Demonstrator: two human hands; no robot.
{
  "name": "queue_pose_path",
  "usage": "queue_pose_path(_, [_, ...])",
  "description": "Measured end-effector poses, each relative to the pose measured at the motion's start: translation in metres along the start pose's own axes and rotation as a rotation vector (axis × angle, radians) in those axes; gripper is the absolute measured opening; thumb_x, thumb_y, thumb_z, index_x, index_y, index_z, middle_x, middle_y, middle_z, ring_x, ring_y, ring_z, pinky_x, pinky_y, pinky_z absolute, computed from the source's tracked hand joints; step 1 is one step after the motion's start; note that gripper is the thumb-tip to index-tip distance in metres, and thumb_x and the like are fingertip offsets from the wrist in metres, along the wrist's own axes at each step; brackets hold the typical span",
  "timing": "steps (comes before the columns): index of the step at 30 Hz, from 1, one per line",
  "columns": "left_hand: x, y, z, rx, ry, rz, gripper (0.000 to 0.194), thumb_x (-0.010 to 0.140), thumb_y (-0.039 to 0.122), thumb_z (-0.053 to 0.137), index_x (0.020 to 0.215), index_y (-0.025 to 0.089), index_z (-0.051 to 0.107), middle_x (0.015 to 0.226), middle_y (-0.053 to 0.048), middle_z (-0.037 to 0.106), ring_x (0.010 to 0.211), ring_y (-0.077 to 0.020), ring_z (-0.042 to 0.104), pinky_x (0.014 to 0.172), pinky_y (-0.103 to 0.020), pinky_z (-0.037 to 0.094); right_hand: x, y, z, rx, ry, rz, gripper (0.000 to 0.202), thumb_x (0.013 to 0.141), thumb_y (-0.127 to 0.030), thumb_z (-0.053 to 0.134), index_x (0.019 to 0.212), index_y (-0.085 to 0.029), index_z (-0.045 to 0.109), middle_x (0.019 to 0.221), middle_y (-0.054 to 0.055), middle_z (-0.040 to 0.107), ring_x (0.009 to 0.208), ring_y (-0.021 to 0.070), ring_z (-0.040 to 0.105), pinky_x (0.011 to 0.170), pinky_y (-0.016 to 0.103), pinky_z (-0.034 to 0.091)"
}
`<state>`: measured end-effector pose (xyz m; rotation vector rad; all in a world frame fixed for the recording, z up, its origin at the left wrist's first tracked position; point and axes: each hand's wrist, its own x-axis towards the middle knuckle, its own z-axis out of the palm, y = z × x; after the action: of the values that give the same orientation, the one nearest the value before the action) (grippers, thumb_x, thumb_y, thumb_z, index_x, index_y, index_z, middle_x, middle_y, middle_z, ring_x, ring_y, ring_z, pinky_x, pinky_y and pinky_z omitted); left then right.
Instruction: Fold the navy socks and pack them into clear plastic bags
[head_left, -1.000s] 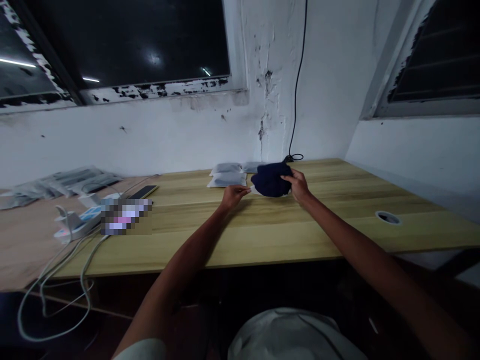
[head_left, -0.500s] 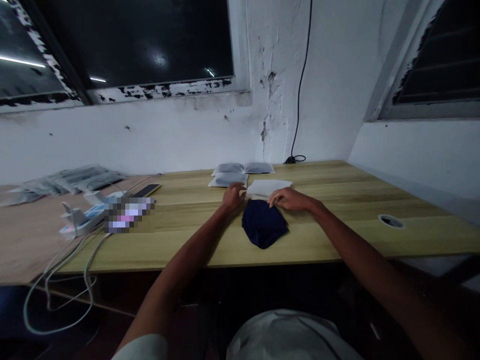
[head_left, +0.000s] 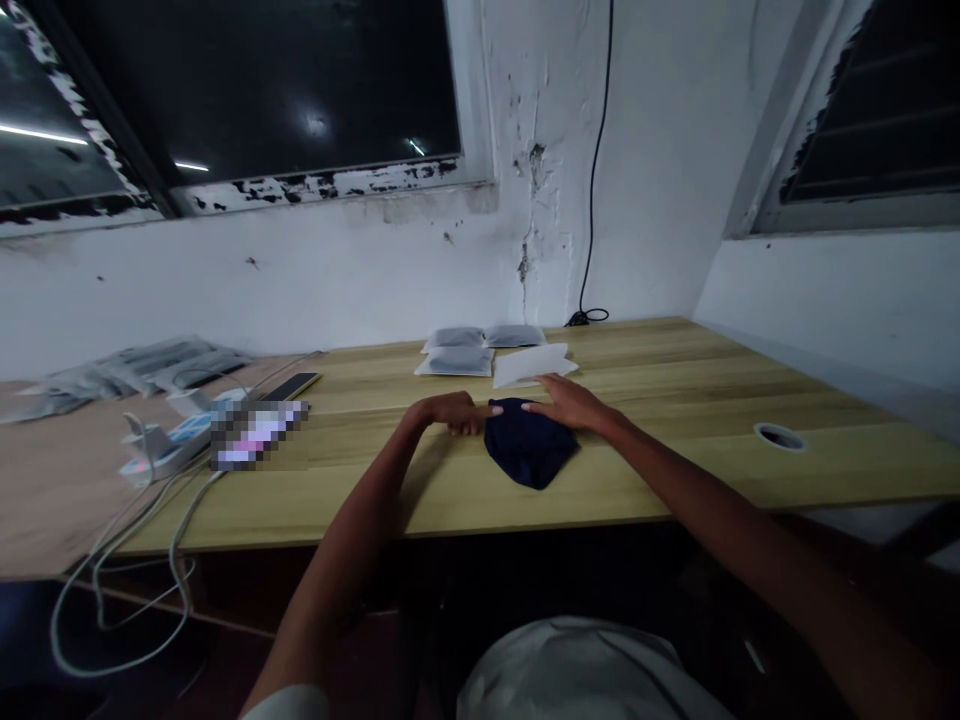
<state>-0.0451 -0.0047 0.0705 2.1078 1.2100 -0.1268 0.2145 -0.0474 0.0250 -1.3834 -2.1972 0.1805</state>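
A dark blue folded cloth (head_left: 531,448) lies on the wooden table. At its upper left corner is my left hand (head_left: 456,411), index finger stretched onto the edge and the other fingers curled. My right hand (head_left: 568,402) rests with fingers spread at the cloth's upper right, its thumb on the fabric and its fingertips near a white pouch (head_left: 531,364). That pouch lies flat just beyond the cloth. Behind and to the left sit several filled translucent pouches (head_left: 459,361).
A power strip (head_left: 169,449) with white cables is at the left, beside a blurred-out device and a dark phone (head_left: 291,387). Grey packets (head_left: 142,368) are piled at the far left. A round cable hole (head_left: 781,437) is at the right. A black cable hangs down the wall.
My left hand has moved left and down, off the white pouch and onto the cloth's edge. My right hand has spread its fingers. The white pouch has turned slightly.
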Motion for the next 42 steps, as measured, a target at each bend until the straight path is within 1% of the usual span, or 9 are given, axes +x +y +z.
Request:
queue_pose_path(4, [0.001, 0.007, 0.009, 0.022, -0.026, 0.136, 0.048, 0.066, 0.061, 0.074, 0.059, 0.014, 0.068, 0.055, -0.003, 0.061, 0.05, -0.0122, 0.05, 0.054, -0.025, 0.037, 0.0, -0.008, -0.007, 0.071, 0.091, -0.018, 0.05, 0.078, -0.059, 0.07, 0.103, -0.016, 0.064, 0.103, 0.013, 0.068, 0.094, 0.025, 0.063, 0.083, 0.035, 0.049])
queue_pose_path(9, [0.01, 0.016, 0.02, -0.101, 0.189, 0.298, 0.036, 0.071, 0.044, 0.067, 0.052, 0.014, 0.059, 0.048, 0.004, 0.047, 0.05, -0.0092, 0.042, 0.052, -0.024, 0.029, -0.006, -0.023, -0.018, 0.172, -0.162, -0.057, 0.052, 0.075, -0.068, 0.066, 0.092, -0.019, 0.062, 0.07, 0.001, 0.064, 0.062, 0.0166, 0.057, 0.058, 0.027, 0.041])
queue_pose_path(14, [0.015, 0.023, 0.028, -0.426, 0.349, 0.395, 0.037, 0.074, 0.048, 0.065, 0.06, 0.015, 0.057, 0.053, 0.004, 0.049, 0.051, -0.0087, 0.043, 0.052, -0.022, 0.031, -0.008, -0.035, -0.014, 0.011, -0.076, 0.055, 0.069, 0.078, -0.074, 0.058, 0.12, -0.019, 0.059, 0.085, 0.008, 0.071, 0.077, 0.0244, 0.065, 0.071, 0.033, 0.045])
queue_pose_path(19, [0.021, 0.029, 0.04, -0.621, 0.342, 0.59, 0.031, 0.075, 0.044, 0.068, 0.078, 0.014, 0.068, 0.073, 0.0, 0.063, 0.072, -0.0133, 0.058, 0.072, -0.025, 0.044, -0.004, -0.028, -0.004, 0.29, 0.035, 0.148, 0.081, 0.081, -0.071, 0.057, 0.145, -0.023, 0.042, 0.118, 0.013, 0.068, 0.106, 0.0299, 0.064, 0.088, 0.04, 0.049])
queue_pose_path(22, [0.02, 0.03, 0.043, -0.563, 0.244, 0.615, 0.027, 0.076, 0.039, 0.069, 0.084, 0.013, 0.069, 0.086, -0.004, 0.069, 0.086, -0.0173, 0.062, 0.083, -0.03, 0.046, 0.001, -0.02, 0.0, 0.531, 0.028, 0.119, 0.077, 0.079, -0.06, 0.067, 0.143, -0.023, 0.046, 0.137, 0.013, 0.059, 0.119, 0.0287, 0.059, 0.096, 0.04, 0.048])
queue_pose_path(26, [0.014, 0.031, 0.045, -0.338, 0.19, 0.634, 0.04, 0.077, 0.035, 0.071, 0.113, 0.017, 0.066, 0.114, -0.008, 0.068, 0.108, -0.0237, 0.06, 0.097, -0.038, 0.044, 0.006, -0.01, 0.004, 0.607, 0.009, 0.188, 0.071, 0.072, -0.042, 0.078, 0.134, -0.018, 0.055, 0.131, 0.014, 0.063, 0.117, 0.0279, 0.06, 0.095, 0.039, 0.049])
queue_pose_path(32, [0.024, 0.035, 0.06, -0.059, 0.371, 0.728, 0.078, 0.073, 0.034, 0.077, 0.143, 0.023, 0.045, 0.145, -0.013, 0.049, 0.132, -0.0298, 0.046, 0.111, -0.048, 0.035, 0.014, 0.006, -0.008, 0.413, 0.015, 0.155, 0.04, 0.071, -0.023, 0.075, 0.11, -0.018, 0.071, 0.111, 0.007, 0.073, 0.103, 0.0248, 0.066, 0.092, 0.035, 0.05])
queue_pose_path(36, [0.035, 0.03, 0.061, 0.131, 0.463, 0.758, 0.087, 0.072, 0.037, 0.078, 0.147, 0.018, 0.038, 0.148, -0.017, 0.044, 0.137, -0.0315, 0.039, 0.115, -0.05, 0.029, 0.014, 0.031, -0.025, 0.261, 0.028, 0.314, 0.023, 0.077, -0.024, 0.066, 0.096, -0.015, 0.075, 0.096, 0.008, 0.075, 0.089, 0.0251, 0.069, 0.078, 0.032, 0.052])
queue_pose_path(42, [0.028, 0.009, 0.035, 0.232, 0.336, 0.632, 0.076, 0.075, 0.036, 0.073, 0.143, 0.019, 0.044, 0.142, -0.016, 0.051, 0.129, -0.031, 0.048, 0.11, -0.049, 0.035, 0.001, 0.089, -0.048, 0.024, -0.101, 0.496, 0.011, 0.065, -0.025, 0.072, 0.058, -0.016, 0.069, 0.059, 0.007, 0.066, 0.065, 0.0268, 0.065, 0.062, 0.035, 0.051])
